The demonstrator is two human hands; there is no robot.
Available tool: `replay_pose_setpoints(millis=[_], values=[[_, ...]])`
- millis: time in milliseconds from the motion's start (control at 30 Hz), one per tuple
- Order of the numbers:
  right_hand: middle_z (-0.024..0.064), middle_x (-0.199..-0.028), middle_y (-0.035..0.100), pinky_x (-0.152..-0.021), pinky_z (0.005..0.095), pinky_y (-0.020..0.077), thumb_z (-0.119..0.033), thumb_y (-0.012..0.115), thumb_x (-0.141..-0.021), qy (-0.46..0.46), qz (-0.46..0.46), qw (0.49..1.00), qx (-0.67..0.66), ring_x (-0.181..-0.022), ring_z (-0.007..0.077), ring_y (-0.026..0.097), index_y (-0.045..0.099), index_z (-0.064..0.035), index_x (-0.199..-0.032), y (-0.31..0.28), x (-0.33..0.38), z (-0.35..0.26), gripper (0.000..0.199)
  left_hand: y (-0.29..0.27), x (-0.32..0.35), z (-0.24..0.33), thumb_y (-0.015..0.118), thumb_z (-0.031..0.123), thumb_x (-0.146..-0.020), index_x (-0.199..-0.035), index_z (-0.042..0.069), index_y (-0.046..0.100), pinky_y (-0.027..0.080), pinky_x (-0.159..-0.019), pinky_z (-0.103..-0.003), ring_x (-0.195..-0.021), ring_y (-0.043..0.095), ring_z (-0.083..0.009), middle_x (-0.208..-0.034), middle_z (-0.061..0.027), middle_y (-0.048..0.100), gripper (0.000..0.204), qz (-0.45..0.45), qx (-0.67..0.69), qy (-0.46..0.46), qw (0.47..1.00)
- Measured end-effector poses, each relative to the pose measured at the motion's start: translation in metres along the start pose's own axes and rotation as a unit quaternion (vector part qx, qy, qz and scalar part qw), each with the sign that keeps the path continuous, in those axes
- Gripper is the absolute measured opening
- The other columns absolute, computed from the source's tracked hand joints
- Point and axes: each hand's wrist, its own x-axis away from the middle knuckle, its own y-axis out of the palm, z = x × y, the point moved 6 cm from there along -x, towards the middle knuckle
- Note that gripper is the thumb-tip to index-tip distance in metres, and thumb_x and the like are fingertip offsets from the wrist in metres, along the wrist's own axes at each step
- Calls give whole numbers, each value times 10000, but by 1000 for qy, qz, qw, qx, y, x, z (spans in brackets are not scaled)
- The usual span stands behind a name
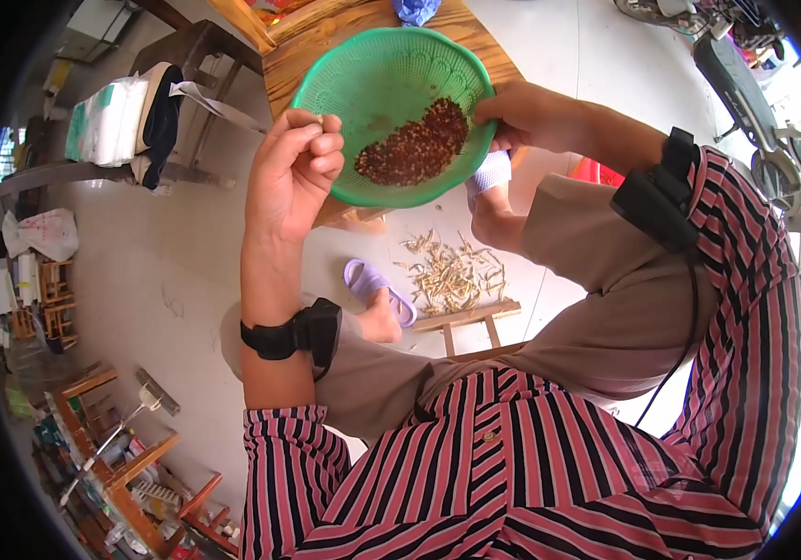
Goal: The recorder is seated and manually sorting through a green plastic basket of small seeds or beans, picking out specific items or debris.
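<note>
1. The right hand [536, 112] grips the right rim of the green plastic basket [344, 98], thumb over the edge on the inside and fingers outside and below; that grip is closed on the rim.
2. The left hand [296, 173] is raised at the basket's left rim, palm up, fingers curled in and thumb drawn against the forefinger in a narrow pinch. Whether a small bit sits between the tips cannot be told, nor whether the hand touches the rim.
3. To work well here, the right hand should keep a firm, steady hold, since a sudden tip could send the loose seeds over the near edge.
4. The left hand would do best with light fingertip picks, lifting pale bits singly and clearing them well outside the rim. Spreading the heap thinner would make paler pieces easier to spot.
5. The reddish-brown seeds [414, 145], speckled with pale bits, lie heaped inside the basket toward its near and right side, just beside the right thumb and apart from the left fingertips.
6. The basket is over the near part of a wooden tabletop [293, 70]; whether it rests there is hidden. Dry pale pods [452, 271] lie on the floor below.
</note>
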Motion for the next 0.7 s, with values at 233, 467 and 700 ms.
replay_pose_setpoints(millis=[233, 467, 700], values=[[177, -1048, 611, -683, 304, 574, -375, 543, -935, 7, 27, 981, 189, -890, 203, 632, 586, 51, -1119, -9, 21, -9, 466, 10, -13, -9, 486, -21, -893, -995, -23, 577, 434, -597, -232, -724, 505, -126, -926, -122, 569, 136, 1, 89, 3, 996], [179, -1172, 605, -919, 345, 503, -378, 456, -989, -138, 77, 984, -85, -1071, 245, 594, 535, 56, -1194, -43, 40, -45, 486, 38, -27, -30, 496, 94, -934, -1032, -51, 557, 477, -747, -310, -814, 543, -190, -934, -124, 570, 186, 63, 147, -5, 987], [190, -1217, 550, -1061, 412, 381, -323, 368, -997, -192, -71, 880, -429, -1160, 277, 527, 492, 73, -1182, -8, 91, -89, 454, 187, -73, -36, 438, 322, -998, -1106, -56, 555, 432, -987, -374, -1009, 546, -231, -1064, -147, 576, 410, 38, 19, 148, 988]])
